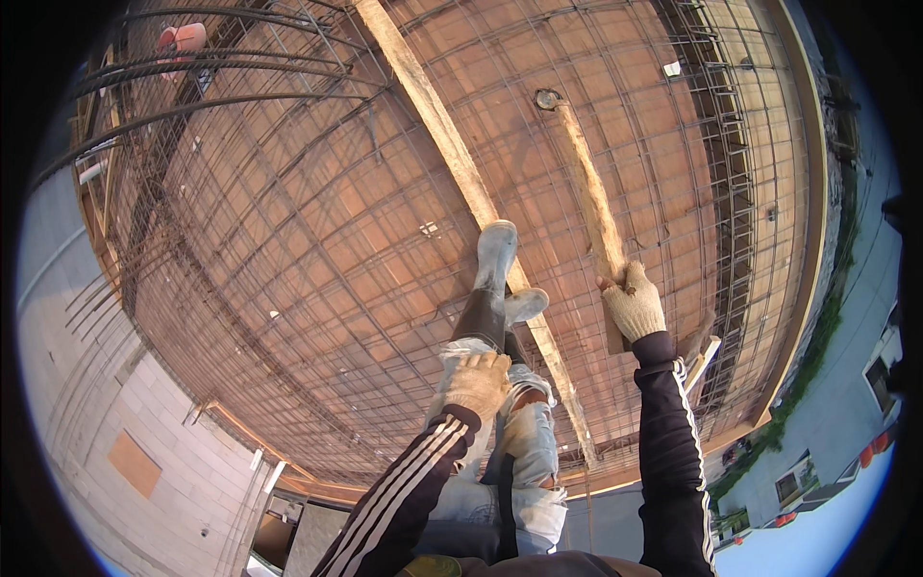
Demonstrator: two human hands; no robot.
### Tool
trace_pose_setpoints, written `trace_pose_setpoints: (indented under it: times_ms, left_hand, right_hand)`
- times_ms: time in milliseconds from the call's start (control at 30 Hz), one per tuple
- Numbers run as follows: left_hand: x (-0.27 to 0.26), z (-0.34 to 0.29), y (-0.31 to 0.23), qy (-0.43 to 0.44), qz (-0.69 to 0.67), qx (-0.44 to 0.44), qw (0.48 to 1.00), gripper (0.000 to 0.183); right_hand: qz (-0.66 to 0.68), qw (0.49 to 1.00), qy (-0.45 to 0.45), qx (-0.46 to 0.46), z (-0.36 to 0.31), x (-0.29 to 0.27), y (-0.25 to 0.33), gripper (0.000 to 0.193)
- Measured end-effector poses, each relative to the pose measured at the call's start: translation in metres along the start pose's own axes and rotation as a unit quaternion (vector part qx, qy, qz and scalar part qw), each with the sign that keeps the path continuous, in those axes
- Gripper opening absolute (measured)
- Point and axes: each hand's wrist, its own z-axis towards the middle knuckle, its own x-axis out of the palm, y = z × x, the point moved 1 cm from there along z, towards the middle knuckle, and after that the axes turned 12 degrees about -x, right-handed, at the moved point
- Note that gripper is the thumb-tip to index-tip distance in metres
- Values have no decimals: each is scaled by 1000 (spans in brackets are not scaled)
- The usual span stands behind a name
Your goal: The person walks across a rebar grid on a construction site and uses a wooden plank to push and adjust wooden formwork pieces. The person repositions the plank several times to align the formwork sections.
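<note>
In a tan work glove, my right hand (636,306) is closed round the near end of a rough wooden pole (591,188). The pole points away from me over the rebar mesh (327,221); its far end is beside a round, dark-rimmed spot (547,99) in the deck. My left hand (478,385), gloved too, lies on my bent knee with its fingers stretched over the torn jeans (534,438). Nothing shows in it. My rubber boots (495,255) are on a long wooden plank (433,106) that crosses the mesh.
Brown formwork boards (385,240) lie under the mesh. Thick bent bars (221,104) curve in at the far left, near a pinkish-red bucket (183,40). A rebar cage (735,192) follows the right edge board (817,173). A block wall (163,442) rises at lower left.
</note>
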Motion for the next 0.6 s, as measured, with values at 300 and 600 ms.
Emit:
trace_pose_setpoints:
  times_ms: [300, 600]
  left_hand:
    - [-7, 0, 1, 26, -1, -10, 1000, 32]
    - [-7, 0, 0, 37, -11, -29, 999, 30]
  right_hand:
    - [161, 987, 10, -2, -15, -23, 26, 40]
    - [76, 993, 43, -73, 59, 19, 74, 48]
